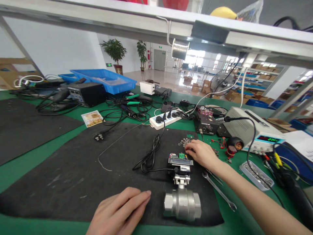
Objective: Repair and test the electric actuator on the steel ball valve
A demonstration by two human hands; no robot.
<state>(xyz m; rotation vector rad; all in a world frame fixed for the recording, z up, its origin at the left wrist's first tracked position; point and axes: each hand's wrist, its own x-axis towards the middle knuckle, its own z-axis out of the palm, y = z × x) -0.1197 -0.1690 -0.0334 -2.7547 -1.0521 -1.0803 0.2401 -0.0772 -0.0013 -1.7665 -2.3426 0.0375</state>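
A stainless steel ball valve stands on the black mat with a black actuator base mounted on top, its green circuit board exposed. My right hand reaches past the actuator's right side, fingers curled down at a small pile of metal nuts and washers. What its fingertips pinch is hidden. My left hand lies flat on the mat left of the valve, fingers stretched out together, holding nothing.
A wrench lies right of the valve. Behind are a white power strip, tangled black cables, a soldering station, a bench power supply, a blue bin and a solder spool hanging from the shelf.
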